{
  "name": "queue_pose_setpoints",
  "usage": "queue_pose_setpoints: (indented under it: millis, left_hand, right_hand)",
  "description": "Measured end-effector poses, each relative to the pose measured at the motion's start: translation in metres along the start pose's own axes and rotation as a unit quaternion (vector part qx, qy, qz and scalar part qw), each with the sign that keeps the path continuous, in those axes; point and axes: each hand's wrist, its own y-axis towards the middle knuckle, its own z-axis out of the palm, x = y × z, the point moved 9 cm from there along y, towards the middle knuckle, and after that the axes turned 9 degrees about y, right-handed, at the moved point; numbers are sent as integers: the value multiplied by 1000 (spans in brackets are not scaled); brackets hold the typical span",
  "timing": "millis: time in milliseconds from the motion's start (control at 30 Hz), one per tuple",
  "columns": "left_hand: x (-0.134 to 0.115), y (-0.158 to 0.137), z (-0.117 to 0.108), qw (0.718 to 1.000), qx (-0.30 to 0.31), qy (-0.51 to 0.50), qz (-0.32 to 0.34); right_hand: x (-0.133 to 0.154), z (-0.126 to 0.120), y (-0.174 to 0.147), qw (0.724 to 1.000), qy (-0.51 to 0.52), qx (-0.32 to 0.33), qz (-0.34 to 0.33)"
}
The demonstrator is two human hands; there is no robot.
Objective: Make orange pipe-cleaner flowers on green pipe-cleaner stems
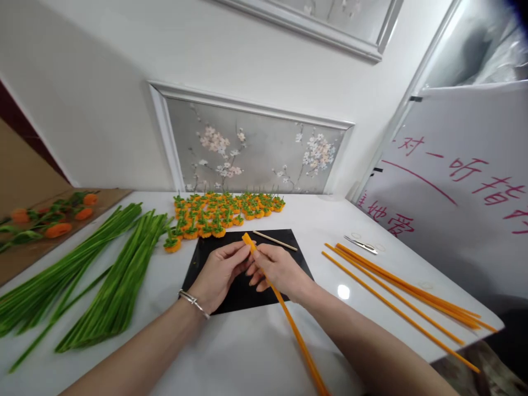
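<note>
In the head view, a good share of the work looks done: many small orange-and-green pieces (214,214) stand massed at the back of the white desk (305,214), apparently finished, with one at the near left edge set slightly apart. The piece in hand looks to be at an early stage, since it is only a gathered length of orange stems (297,330), with no green on it. It slants over the black mat (243,294), its upper end between the two hands and its tail running down past the near edge of the mat. The left hand (220,269) has its fingers closed on that upper end; the right hand (278,269) grips just below, thumb against the stems. What is left seems to be the loose orange sticks (412,289) on the right and the green stems (127,286) on the left, both apparently unworked.

As for counts, the massed pieces overlap too closely for an exact number. The green stems form two bundles. Of the loose orange sticks, two lie apart from a tight group whose number I cannot tell, nor can I count the strands being held. There is one mat, one pale thin rod (275,241) across its far part, one metal tool (361,243) beyond the loose sticks, and at least four orange flower heads (58,230) at the far left.
</note>
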Motion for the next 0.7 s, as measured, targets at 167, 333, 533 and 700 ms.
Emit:
queue_pose_setpoints:
  millis: [167,333,533,700]
  left_hand:
    - [2,0,-11,998,-34,-41,-21]
    - [12,0,-16,995,-14,-26,-95]
    - [28,-1,-7,993,15,44,-113]
    - [30,-1,-5,993,-4,93,-67]
  right_hand:
    - [-4,-27,0,997,-31,-64,-31]
    - [3,-52,-8,975,-208,-57,-52]
    - [14,-43,-14,921,-376,-70,-66]
    - [1,-12,-7,935,-339,-56,-88]
